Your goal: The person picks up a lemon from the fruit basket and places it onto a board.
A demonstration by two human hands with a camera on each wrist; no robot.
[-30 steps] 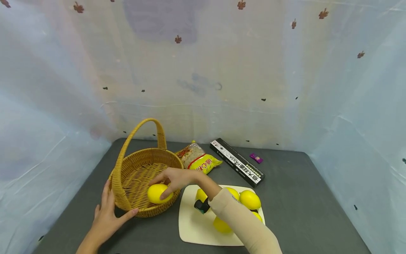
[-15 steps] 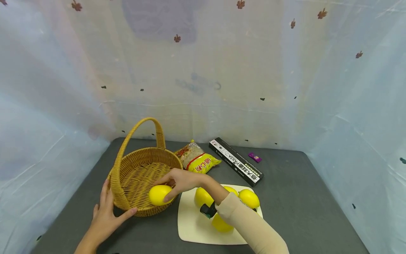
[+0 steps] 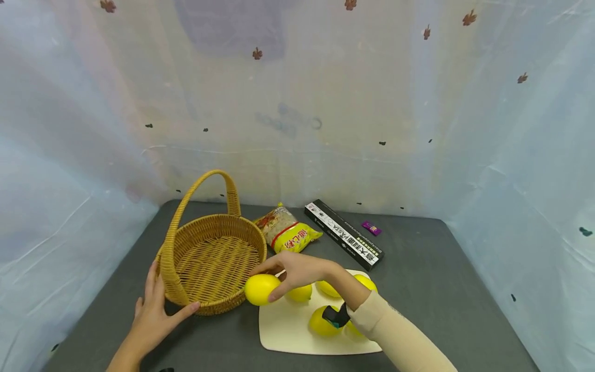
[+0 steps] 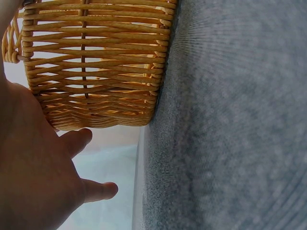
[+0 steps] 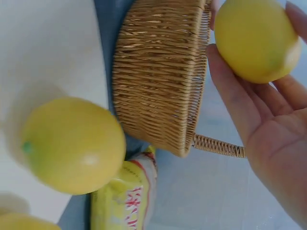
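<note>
My right hand (image 3: 302, 269) holds a yellow lemon (image 3: 260, 290) between thumb and fingers, just right of the basket's near rim and by the board's left edge. In the right wrist view, the held lemon (image 5: 256, 40) is off any surface. A wicker basket (image 3: 218, 305) with a tall arched handle stands at the left. My left hand (image 3: 155, 315) rests against its left side, thumb extended to the near rim and fingers along the outside. The left wrist view shows two straight fingers (image 4: 100, 190) beside the weave. Several lemons (image 3: 322, 323) lie on a cream cutting board (image 3: 283, 330).
Behind the board lies a yellow-ended bag of pasta (image 3: 295, 237), close to the basket's right side. A long black pasta box (image 3: 344, 235) sits diagonally at the back, with a small purple packet (image 3: 372, 228) beside it. Pale sheeting (image 3: 297, 103) surrounds the grey table (image 3: 432, 289).
My right hand has carried the lemon from inside the basket rightward over the rim, toward the board. My left hand stays at the basket. The view has shifted slightly.
</note>
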